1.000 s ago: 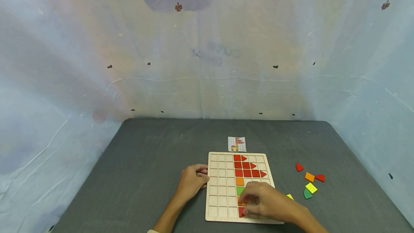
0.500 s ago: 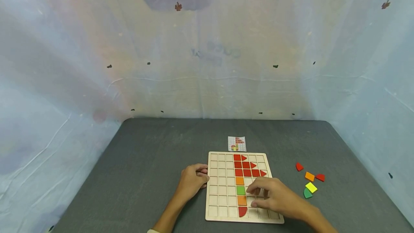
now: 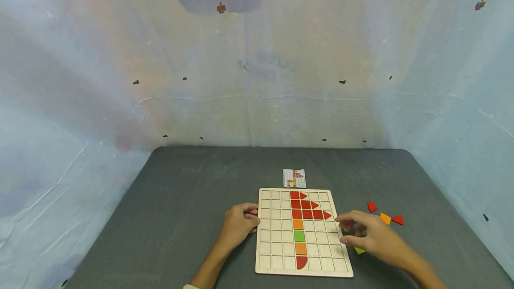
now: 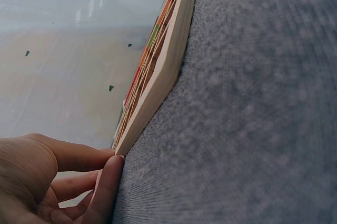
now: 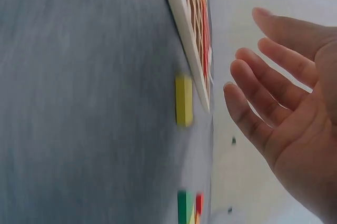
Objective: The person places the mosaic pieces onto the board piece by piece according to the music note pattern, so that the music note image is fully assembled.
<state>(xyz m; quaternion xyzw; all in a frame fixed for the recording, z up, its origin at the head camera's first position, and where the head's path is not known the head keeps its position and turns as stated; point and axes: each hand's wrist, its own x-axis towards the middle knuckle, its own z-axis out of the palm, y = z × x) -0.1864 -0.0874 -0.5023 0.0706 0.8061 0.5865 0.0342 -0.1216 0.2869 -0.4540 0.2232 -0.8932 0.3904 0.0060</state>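
A pale wooden grid board [image 3: 277, 235] lies flat on the dark table. Red squares and red triangles fill parts of its top rows. Below them run an orange square [image 3: 298, 224], a green square [image 3: 299, 236], another orange square and a red quarter-circle piece [image 3: 301, 262]. My left hand [image 3: 239, 223] pinches the board's left edge between thumb and fingers, as the left wrist view confirms. Over the board's right edge hovers my right hand [image 3: 371, 237], fingers spread and nothing held. Under it a yellow piece [image 5: 184, 100] lies on the table beside the board.
A small printed pattern card [image 3: 294, 178] lies just behind the board. To the right are a red quarter-circle [image 3: 372, 206], an orange square [image 3: 385, 218] and another red piece [image 3: 397, 220]. A green piece [image 5: 184, 207] shows in the right wrist view, hidden from the head view.
My right hand has moved off the lower middle of the board to its right edge, uncovering the red quarter-circle and lower orange square. The left hand has stayed in place.
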